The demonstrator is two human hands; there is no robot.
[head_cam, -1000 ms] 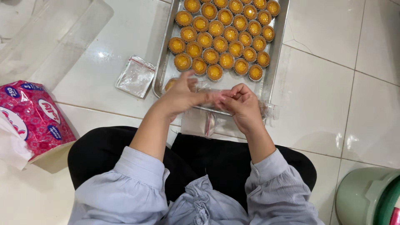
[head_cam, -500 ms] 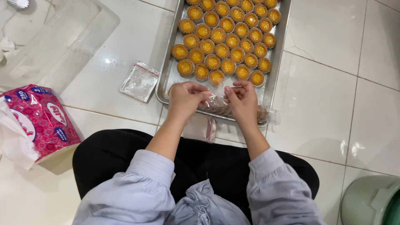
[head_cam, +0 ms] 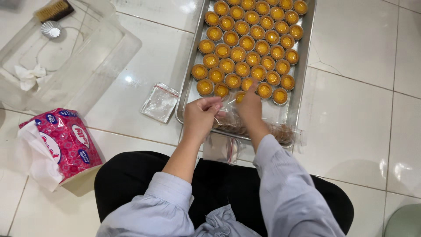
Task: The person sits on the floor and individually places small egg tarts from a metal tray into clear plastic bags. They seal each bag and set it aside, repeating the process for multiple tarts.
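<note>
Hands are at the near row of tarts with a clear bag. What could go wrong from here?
1. The right hand reaches into the tightly packed tarts; it could dent neighbouring ones.
2. The thin clear bag pinched by the left hand might slip or fold shut.
3. The tray sits on the floor tiles; a dropped tart could land there.

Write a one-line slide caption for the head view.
Left hand holds clear bag; right hand reaches small tarts on metal tray.

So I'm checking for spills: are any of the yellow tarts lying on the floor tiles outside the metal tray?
No, every tart in view sits inside the metal tray; only a small clear bag lies on the tiles beside it.
</note>
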